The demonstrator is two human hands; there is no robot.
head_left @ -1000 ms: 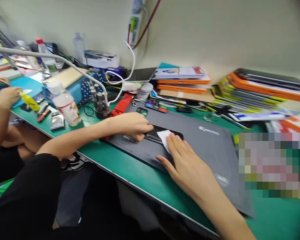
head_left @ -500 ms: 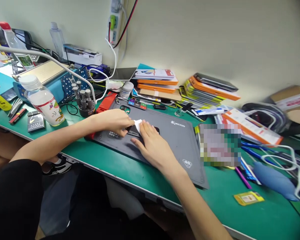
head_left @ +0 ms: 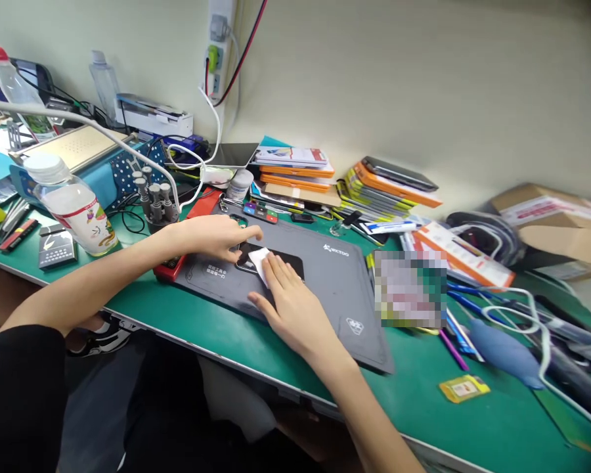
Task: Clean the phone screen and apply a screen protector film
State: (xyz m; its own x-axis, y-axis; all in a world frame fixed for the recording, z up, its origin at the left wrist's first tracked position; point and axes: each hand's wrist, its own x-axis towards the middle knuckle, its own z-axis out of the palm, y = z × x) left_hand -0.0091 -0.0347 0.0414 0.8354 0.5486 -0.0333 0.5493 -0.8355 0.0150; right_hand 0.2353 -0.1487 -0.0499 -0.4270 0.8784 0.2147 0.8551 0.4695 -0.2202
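A dark phone [head_left: 296, 264] lies on a grey work mat [head_left: 339, 295], partly hidden by my hands. My right hand [head_left: 293, 302] lies over it with the fingers together, pressing a folded white wipe [head_left: 259, 261] against its surface. The thumb sticks out to the side. One corner of the wipe shows past the fingertips. At the phone's left end is my left hand [head_left: 219, 238], its index finger stretched out and raised, its thumb lower by the phone's edge. Nothing shows between those fingers.
Left of the mat stand a screwdriver holder [head_left: 155, 203], a clear bottle [head_left: 76, 210] and a black box [head_left: 57, 247]. Behind are stacked boxes [head_left: 295, 172]. On the right lie a blue air blower [head_left: 505, 351], white cables and a yellow packet [head_left: 464, 388].
The view has shifted slightly to the right. My left index finger has lifted and spread away from the thumb, uncovering the phone's left end. My right hand stays on the wipe.
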